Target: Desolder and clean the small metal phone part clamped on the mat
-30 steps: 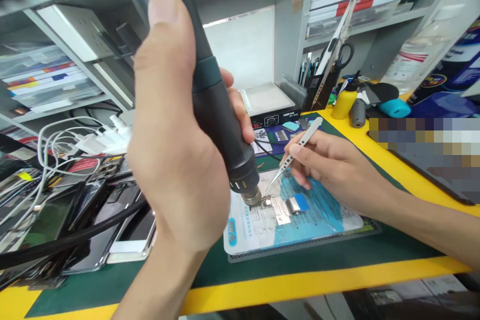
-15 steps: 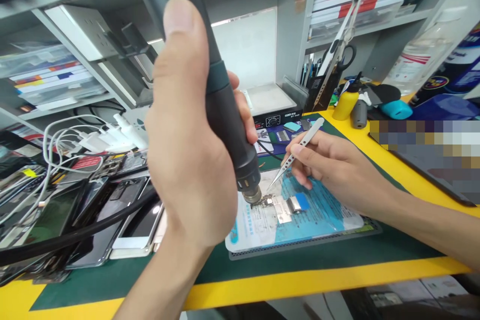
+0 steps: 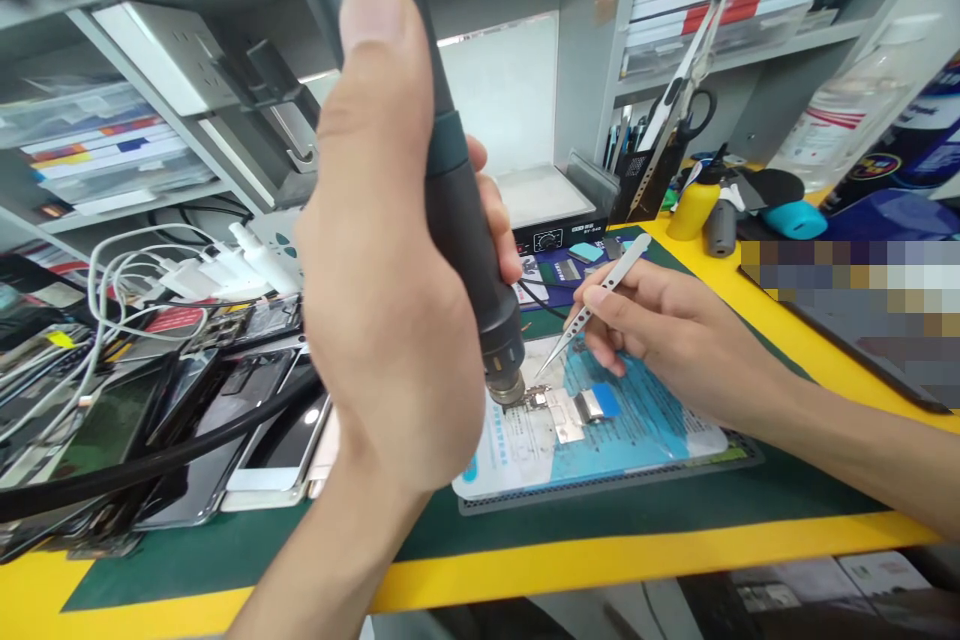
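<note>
My left hand [image 3: 382, 280] is wrapped round the dark handle of a hot-air tool [image 3: 480, 280], held close to the camera. Its metal nozzle points down at a small circuit board [image 3: 559, 412]. The board lies on a blue and white work pad [image 3: 637, 435] set on a green mat [image 3: 300, 540]. My right hand [image 3: 675, 340] pinches silver tweezers [image 3: 592, 305], their tip hovering just right of the nozzle above the board.
A pile of phones [image 3: 247, 430] and white cables [image 3: 150, 280] fills the left. A small heating station [image 3: 544, 210] stands behind the pad. A tool holder with scissors [image 3: 664, 155], a yellow bottle [image 3: 694, 200] and a teal object [image 3: 791, 218] sit at the back right. The yellow table edge [image 3: 600, 565] runs near me.
My left hand with the hot-air tool has drifted slightly right and nearer the camera. The nozzle stays over the board. My right hand and tweezers have barely moved.
</note>
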A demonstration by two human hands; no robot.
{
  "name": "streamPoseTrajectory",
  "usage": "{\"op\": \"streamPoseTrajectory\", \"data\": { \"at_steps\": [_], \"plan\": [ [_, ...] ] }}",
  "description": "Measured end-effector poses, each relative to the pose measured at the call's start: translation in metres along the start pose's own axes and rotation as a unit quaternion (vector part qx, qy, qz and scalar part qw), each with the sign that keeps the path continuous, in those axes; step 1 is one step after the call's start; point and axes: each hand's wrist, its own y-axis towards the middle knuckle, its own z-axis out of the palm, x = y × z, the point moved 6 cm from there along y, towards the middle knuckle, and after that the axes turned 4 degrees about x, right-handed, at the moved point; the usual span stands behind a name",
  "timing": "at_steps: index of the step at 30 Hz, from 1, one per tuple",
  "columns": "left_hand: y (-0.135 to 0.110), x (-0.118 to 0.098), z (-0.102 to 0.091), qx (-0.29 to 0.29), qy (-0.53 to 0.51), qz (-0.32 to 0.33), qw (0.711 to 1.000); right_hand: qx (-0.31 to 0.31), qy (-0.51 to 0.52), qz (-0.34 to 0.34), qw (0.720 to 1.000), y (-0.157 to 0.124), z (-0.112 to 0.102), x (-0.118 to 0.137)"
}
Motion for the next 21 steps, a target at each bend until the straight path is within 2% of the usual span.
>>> {"op": "streamPoseTrajectory", "data": {
  "at_steps": [3, 7, 14, 21],
  "plan": [
    [-0.006, -0.008, -0.004, 0.001, -0.016, 0.007, 1.000, 0.001, -0.002, 0.000, 1.000, 0.000, -0.001, 0.000],
    [-0.008, -0.008, -0.004, -0.022, -0.038, -0.046, 0.998, 0.000, -0.006, 0.004, 1.000, 0.001, 0.000, 0.000],
    [0.003, -0.008, 0.003, -0.009, 0.004, 0.000, 1.000, -0.001, 0.005, -0.005, 1.000, 0.001, 0.000, 0.000],
    [-0.004, -0.008, 0.000, -0.030, -0.036, -0.036, 0.998, -0.004, 0.007, 0.006, 1.000, -0.001, -0.001, -0.002]
  ]
}}
